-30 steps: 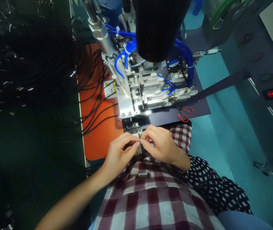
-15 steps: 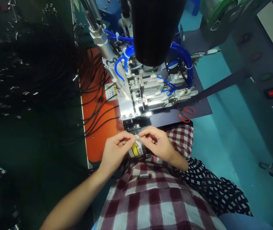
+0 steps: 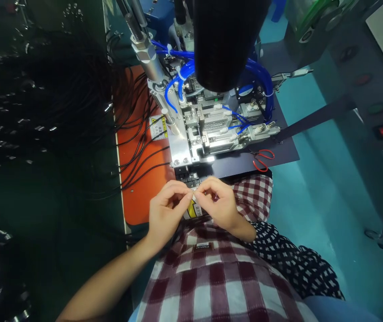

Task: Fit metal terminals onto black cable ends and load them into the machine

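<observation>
1. A tiny metal connector [image 3: 193,193] is pinched between the fingertips of the left hand [image 3: 166,210] and the right hand [image 3: 216,205], just in front of the near edge of the machine [image 3: 205,129] and above a yellow warning label [image 3: 193,208].
2. The fingers of both hands are pressed together on the connector from either side, thumb against forefinger on each; the remaining fingers are curled loosely.
3. The connector's long axis seems to run left to right, from one hand to the other. Which end points which way cannot be told, since most of it is hidden by the fingertips.
4. A slip is judged the main risk: the piece is small and held only at the tips, so an uneven squeeze could let it drop onto the checked shirt [image 3: 218,277] or down between the body and the table.
5. The black cables [image 3: 138,147] lying across the orange mat [image 3: 138,192] are close to the left forearm and could be snagged.
6. Red-handled scissors [image 3: 261,159] lie on the dark plate [image 3: 285,150] to the right, well apart from the hands.
</observation>
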`<state>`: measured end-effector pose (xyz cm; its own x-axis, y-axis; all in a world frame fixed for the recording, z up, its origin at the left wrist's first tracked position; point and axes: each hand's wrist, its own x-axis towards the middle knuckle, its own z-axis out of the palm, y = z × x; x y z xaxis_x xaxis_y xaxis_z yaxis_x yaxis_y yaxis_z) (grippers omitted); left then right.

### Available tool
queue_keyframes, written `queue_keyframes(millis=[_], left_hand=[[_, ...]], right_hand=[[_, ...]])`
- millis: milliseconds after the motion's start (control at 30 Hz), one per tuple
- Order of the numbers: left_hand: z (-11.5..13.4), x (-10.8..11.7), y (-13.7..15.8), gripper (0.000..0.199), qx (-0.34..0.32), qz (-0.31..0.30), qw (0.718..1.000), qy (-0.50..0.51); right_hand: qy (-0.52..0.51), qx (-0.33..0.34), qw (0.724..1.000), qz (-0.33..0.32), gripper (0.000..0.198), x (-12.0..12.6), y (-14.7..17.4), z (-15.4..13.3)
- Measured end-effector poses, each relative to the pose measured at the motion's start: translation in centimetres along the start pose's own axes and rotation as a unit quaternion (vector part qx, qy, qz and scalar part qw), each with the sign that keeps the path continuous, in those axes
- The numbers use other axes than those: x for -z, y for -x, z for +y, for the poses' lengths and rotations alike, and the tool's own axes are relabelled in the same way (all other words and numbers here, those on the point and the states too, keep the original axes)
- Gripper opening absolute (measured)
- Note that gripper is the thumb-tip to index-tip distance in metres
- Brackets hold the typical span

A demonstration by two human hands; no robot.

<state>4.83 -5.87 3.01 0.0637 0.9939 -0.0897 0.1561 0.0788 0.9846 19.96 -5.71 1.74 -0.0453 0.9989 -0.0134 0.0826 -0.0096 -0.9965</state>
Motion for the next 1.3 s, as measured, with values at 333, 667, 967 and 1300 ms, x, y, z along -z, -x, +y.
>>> queue_keyframes(millis=[333,667,967,1300], left_hand=[[0.0,0.1,0.1,0.01,0.026,-0.042,0.999,-0.005],[0.4,1.3,-1.5,0.015,0.062,-0.067,0.994,-0.066],[-2.0,2.2,-3.2,0.021,-0.232,-0.073,0.908,-0.341],[-2.4,3.2,-3.6,0.031,-0.305,-0.122,0.852,-0.408]], right_hand=[[-0.145,-0.175,0.973,-0.051,0.021,0.3,0.1,0.4],[-0.152,-0.166,0.973,-0.051,0.019,1.0,-1.9,1.9],[-0.139,-0.191,0.971,-0.035,0.014,1.0,-3.9,3.2],[-0.097,-0.172,0.979,-0.04,0.016,1.2,-4.0,3.0]])
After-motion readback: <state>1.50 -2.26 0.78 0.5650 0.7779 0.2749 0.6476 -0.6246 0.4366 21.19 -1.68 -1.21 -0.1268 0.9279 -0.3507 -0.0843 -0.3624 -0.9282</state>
